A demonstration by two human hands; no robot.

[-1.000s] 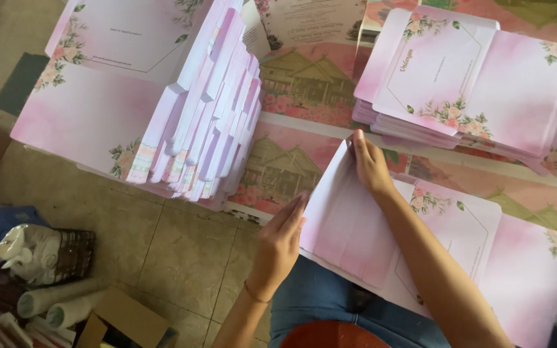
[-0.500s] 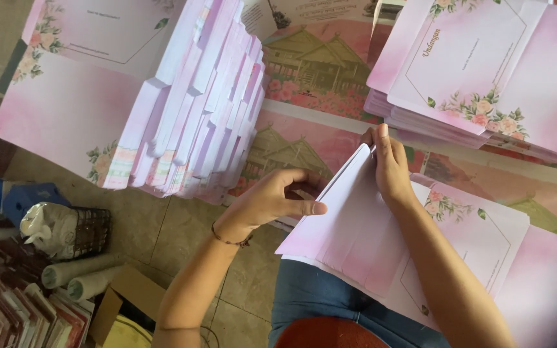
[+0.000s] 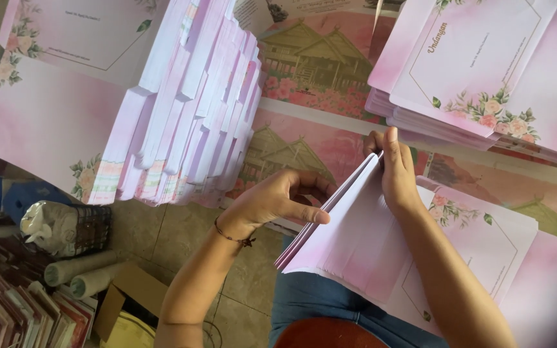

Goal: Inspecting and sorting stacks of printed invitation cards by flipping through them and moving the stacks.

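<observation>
While both hands work the pink card [image 3: 356, 251] at centre, 2 stacks of the same stock sit on the table [image 3: 317, 96]: a tall fanned stack [image 3: 182, 116] upper left, leaning, edges stepped, top sheet pink with a floral corner and a thin line frame; a lower flat stack [image 3: 472, 71] upper right, same pink, rose cluster at its lower corner, cursive heading. Table covering is pink with printed house pictures.

Card: large folded pink sheet with a floral print on its right panel, lying over the lap, left flap lifted.

Left hand [image 3: 278, 203]: wrist bent, fingers curled, thumb and forefinger pinching the flap's left edge. Thin bracelet [image 3: 233, 237] at the wrist.

Right hand [image 3: 391, 171]: forearm runs in from lower right, fingers flat on the top of the fold, pressing it down, not closed around it.

Lower left on the tiled floor: paper rolls [image 3: 75, 274], brown carton [image 3: 120, 306], row of dark booklets [image 3: 14, 309].
</observation>
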